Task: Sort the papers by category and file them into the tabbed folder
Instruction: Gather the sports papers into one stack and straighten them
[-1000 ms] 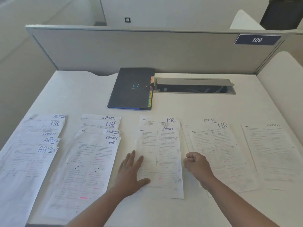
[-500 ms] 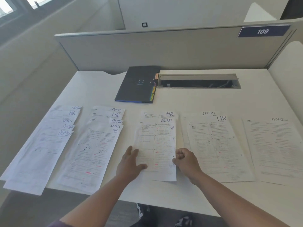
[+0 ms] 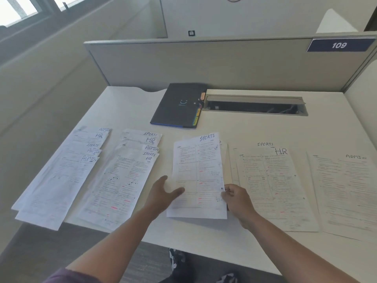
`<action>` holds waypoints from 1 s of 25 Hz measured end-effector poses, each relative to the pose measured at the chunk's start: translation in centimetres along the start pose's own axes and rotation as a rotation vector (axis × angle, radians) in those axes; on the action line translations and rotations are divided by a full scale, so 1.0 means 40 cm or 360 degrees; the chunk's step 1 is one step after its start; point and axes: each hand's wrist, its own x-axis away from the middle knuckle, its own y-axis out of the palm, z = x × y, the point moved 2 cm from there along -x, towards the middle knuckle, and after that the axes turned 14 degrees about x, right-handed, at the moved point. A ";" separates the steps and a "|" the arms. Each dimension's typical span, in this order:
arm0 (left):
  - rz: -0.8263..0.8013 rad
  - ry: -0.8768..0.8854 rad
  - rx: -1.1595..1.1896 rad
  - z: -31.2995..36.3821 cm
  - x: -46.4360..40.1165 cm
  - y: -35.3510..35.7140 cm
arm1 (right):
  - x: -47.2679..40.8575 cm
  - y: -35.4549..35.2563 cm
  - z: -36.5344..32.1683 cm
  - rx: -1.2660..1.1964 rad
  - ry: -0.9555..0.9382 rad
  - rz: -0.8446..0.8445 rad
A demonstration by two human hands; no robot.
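Observation:
A printed sheet marked SPORTS [image 3: 199,170] is lifted off the middle pile, tilted toward me. My right hand [image 3: 236,199] pinches its right edge. My left hand [image 3: 164,193] holds its left edge, thumb on top and fingers beneath. The sheet under it [image 3: 223,145] shows only as a sliver. Other fanned piles lie on the white desk [image 3: 126,107]: a far-left pile [image 3: 61,176], a second pile [image 3: 122,180], an HR-topped pile [image 3: 271,184] and an ADMIN sheet [image 3: 346,190]. The dark tabbed folder [image 3: 179,105] lies closed at the back.
An open cable tray [image 3: 255,106] is set into the desk right of the folder. A grey partition [image 3: 204,64] with a sign reading 109 walls the back. The left piles overhang the desk's front-left edge. Shoes show on the floor below.
The SPORTS sheet has come up off the middle pile and now covers the HR heading behind it. Both hands now hold its edges. The camera has pulled back and tilted.

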 end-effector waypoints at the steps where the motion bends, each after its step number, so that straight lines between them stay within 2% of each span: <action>1: -0.0023 -0.0050 0.0178 0.010 0.007 -0.009 | 0.002 -0.007 -0.006 -0.0062 -0.0020 -0.0007; 5: -0.0032 -0.0120 0.0726 0.019 0.047 -0.056 | 0.015 0.000 -0.034 -0.0260 -0.0089 -0.0123; 8: 0.0116 -0.0181 0.0864 0.000 0.075 -0.096 | 0.028 0.030 -0.051 -0.0289 -0.0119 -0.0223; 11: 0.0138 -0.0204 0.0909 -0.021 0.087 -0.136 | 0.030 0.064 -0.074 -0.0350 -0.0128 -0.0339; 15: 0.0042 -0.0234 0.0845 -0.054 0.080 -0.193 | 0.028 0.126 -0.114 -0.0495 -0.0035 -0.0517; 18: -0.0032 -0.0221 0.0759 -0.069 0.041 -0.247 | 0.000 0.194 -0.125 -0.0460 0.0089 -0.0462; 22: 0.0251 -0.0047 0.0423 -0.094 -0.054 -0.371 | -0.058 0.281 -0.160 -0.0403 0.0214 -0.0222; 25: 0.0364 0.0089 0.0120 -0.127 -0.153 -0.478 | -0.091 0.344 -0.202 -0.0448 0.0278 -0.0101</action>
